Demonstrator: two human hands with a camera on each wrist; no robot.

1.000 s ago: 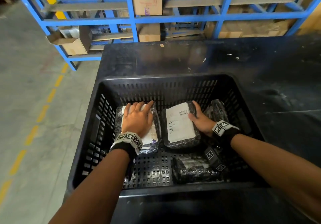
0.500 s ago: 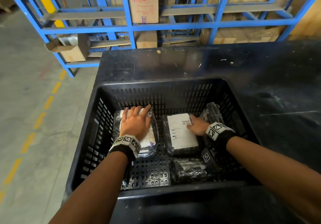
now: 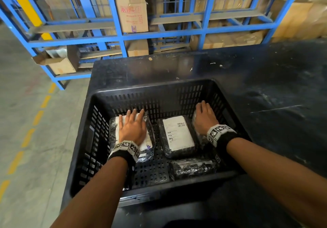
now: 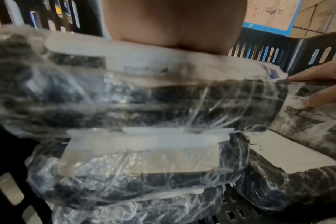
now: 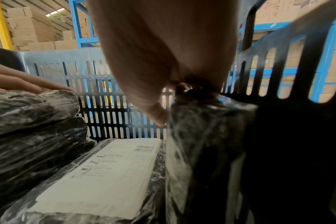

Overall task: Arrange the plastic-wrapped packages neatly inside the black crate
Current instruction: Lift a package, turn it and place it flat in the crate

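Packages: our left hand (image 3: pixel 132 127) lies flat on the left stack (image 3: pixel 113 130); our right hand (image 3: pixel 203 118) grips the upright package (image 5: pixel 201 136) by the crate wall (image 3: pixel 224 103).

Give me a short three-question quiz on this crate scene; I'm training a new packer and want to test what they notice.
1. True or false: the left hand lies flat on the left stack of packages.
2. What does the right hand grip? A) the middle labelled package B) the upright package by the right wall C) the black crate
3. Fill in: the package nearest the person lies in front of the ____ package.

Key: 1 true; 2 B; 3 middle labelled.
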